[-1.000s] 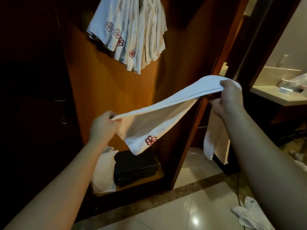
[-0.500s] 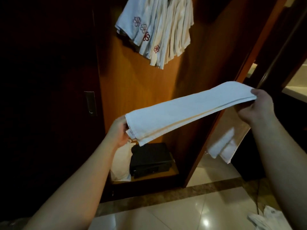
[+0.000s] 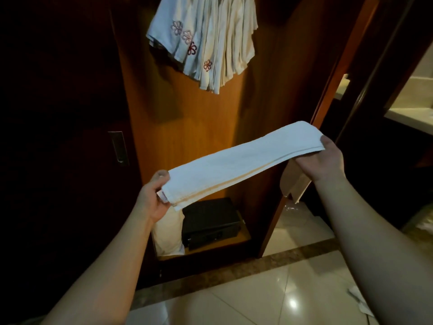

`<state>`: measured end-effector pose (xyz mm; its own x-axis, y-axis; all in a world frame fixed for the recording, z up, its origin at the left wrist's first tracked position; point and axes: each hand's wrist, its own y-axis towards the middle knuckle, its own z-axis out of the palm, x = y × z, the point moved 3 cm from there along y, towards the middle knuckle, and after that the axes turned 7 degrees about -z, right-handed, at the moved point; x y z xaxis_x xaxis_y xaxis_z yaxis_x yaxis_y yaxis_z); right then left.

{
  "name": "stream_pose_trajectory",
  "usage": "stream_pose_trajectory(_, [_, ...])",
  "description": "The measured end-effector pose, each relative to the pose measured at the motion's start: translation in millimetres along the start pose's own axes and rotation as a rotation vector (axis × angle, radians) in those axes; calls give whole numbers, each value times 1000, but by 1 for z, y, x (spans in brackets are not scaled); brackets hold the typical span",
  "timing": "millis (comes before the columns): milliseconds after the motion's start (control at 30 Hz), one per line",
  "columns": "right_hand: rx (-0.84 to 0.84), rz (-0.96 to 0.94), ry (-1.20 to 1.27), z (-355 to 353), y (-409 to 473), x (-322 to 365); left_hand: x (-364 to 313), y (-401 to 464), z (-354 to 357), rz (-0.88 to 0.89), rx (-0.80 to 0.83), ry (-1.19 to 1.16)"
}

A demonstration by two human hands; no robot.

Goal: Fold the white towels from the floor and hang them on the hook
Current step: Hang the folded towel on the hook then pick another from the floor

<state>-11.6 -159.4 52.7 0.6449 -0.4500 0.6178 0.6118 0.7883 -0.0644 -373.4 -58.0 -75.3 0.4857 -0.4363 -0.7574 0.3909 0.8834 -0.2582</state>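
A white towel point(image 3: 243, 160), folded into a long narrow strip, stretches level between my two hands in front of an open wooden wardrobe. My left hand point(image 3: 153, 195) pinches its lower left end. My right hand point(image 3: 322, 160) grips its upper right end, and a loose part of the towel hangs below that hand. Several folded white towels point(image 3: 206, 43) with red flower emblems hang in a bunch at the top of the wardrobe; the hook itself is hidden above the frame. A bit of another white towel point(image 3: 360, 301) lies on the floor at the lower right.
A black safe point(image 3: 210, 221) and a white bag point(image 3: 167, 233) sit on the wardrobe's bottom shelf. A dark sliding door with a recessed handle point(image 3: 118, 147) is on the left. The wardrobe's side panel point(image 3: 328, 109) stands right, a bathroom counter point(image 3: 410, 116) beyond. Glossy tiles cover the floor point(image 3: 257, 306).
The towel has been folded lengthwise into a flat narrow strip and pulled straighter; its flower emblem no longer shows. The view has shifted left, toward the wardrobe.
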Motion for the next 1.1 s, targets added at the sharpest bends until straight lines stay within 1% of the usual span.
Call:
stream_pose_trajectory(67, [36,3,83,8,-3,-3,14,6,-6,-65,-16,31])
stream_pose_trajectory(167, [105,0,171,27,-9,-6,38,13,-9,-136,-115,17])
stream_pose_trajectory(233, [172,2,159,41,-15,-9,57,18,-6,-191,-206,6])
stream_pose_trajectory(300, [229,9,136,55,-22,-12,74,22,2,-248,-267,62])
stream_pose_trajectory(400, [254,2,103,75,-28,-15,91,28,16,-345,-286,173])
stream_pose_trajectory(467, [258,-21,57,86,-31,-16,95,29,24,-356,-305,271])
stream_pose_trajectory(533, [240,-31,16,94,-32,-17,94,28,36,-338,-327,434])
stream_pose_trajectory(633, [209,-20,-15,106,-32,-20,84,26,57,-292,-345,743])
stream_pose_trajectory(667, [207,-23,-39,111,-31,-22,77,24,64,-230,-340,811])
stream_pose_trajectory(700, [207,-32,-68,116,-30,-23,67,22,72,-124,-346,854])
stream_pose_trajectory(733, [207,-48,-102,120,-28,-24,56,17,79,16,-373,849])
stream_pose_trajectory(767, [208,-64,-138,125,-26,-26,45,10,87,168,-392,785])
stream_pose_trajectory(800, [212,-79,-176,129,-23,-27,35,2,97,304,-377,670])
stream_pose_trajectory(833, [216,-92,-212,135,-21,-29,26,-6,110,399,-297,546])
stream_pose_trajectory(867, [224,-103,-244,141,-19,-31,18,-14,126,461,-164,468])
stream_pose_trajectory(900, [236,-108,-267,148,-16,-34,12,-20,144,470,-5,447])
stream_pose_trajectory(967, [266,-115,-296,164,-13,-40,5,-23,177,409,267,509])
stream_pose_trajectory(1000, [282,-124,-311,174,-12,-43,2,-19,189,353,345,547])
stream_pose_trajectory(1033, [300,-133,-324,184,-11,-45,-1,-11,199,291,390,576])
stream_pose_trajectory(1100, [323,-149,-349,203,-10,-48,-16,7,214,216,416,602])
